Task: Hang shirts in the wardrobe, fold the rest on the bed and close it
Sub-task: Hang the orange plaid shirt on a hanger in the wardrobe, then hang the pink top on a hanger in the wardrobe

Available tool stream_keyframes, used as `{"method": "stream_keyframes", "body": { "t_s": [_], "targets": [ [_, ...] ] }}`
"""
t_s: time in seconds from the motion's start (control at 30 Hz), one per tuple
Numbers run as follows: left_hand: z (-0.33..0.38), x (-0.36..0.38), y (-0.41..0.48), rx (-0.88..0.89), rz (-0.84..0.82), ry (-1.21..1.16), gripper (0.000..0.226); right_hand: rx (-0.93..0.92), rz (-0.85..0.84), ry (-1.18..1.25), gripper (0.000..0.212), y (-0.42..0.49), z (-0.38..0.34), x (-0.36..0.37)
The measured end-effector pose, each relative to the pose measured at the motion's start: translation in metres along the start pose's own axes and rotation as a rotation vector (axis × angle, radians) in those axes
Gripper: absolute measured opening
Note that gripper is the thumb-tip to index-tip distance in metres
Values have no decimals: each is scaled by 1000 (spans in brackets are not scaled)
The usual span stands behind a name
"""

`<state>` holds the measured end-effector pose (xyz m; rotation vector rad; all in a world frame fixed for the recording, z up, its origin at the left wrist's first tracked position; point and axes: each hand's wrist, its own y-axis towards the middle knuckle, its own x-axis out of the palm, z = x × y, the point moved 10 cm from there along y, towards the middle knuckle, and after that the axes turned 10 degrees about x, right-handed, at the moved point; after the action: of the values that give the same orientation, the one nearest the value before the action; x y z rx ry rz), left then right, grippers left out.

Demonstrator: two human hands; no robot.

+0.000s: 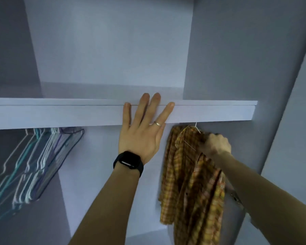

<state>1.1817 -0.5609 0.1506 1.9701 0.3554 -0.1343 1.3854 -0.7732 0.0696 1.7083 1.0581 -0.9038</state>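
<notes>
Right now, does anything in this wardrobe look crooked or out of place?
Yes: the plaid shirt hangs bunched and twisted on its hanger, not spread flat, where the right hand grips its top. Nothing else stands out.

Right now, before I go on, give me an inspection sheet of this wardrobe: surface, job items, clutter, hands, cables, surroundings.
Surface: pale shelf spans the wardrobe; its front edge hides any rail.
Job's things: plaid shirt on a white hanger, just under the shelf; hook's seating not visible.
Clutter: empty hangers bunched under the shelf, left side.
Hands: left hand flat against the shelf front, fingers straight; right hand grips the shirt's top by the hanger.
Cables: nothing seen.
Surroundings: pale wardrobe walls; black watch on left wrist.
</notes>
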Motion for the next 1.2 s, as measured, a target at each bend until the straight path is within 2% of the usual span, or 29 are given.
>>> {"method": "stream_keyframes", "body": {
  "t_s": [0.23,0.33,0.47,0.63,0.8,0.97,1.1,1.2],
  "targets": [
    [7,-19,7,-169,-413,-239,81,-169,-210,153,34,-125,6,-99],
    [6,-20,13,-226,-546,-334,88,-177,-151,289,23,-177,26,-134],
    [25,-48,-1,-289,-584,-568,70,-141,-5,373,26,-255,71,-176],
    [135,-108,-63,-89,-647,-943,46,-10,59,332,28,-353,143,-187],
    [264,-171,-116,107,-783,-1249,42,220,98,267,26,-452,223,-193],
    [382,-244,-156,330,-897,-1457,41,629,151,192,26,-586,323,-198],
    [464,-324,-175,589,-939,-1607,40,996,177,106,25,-703,386,-210],
    [517,-400,-198,803,-979,-1707,41,1176,221,19,23,-784,411,-228]
  ]
}}
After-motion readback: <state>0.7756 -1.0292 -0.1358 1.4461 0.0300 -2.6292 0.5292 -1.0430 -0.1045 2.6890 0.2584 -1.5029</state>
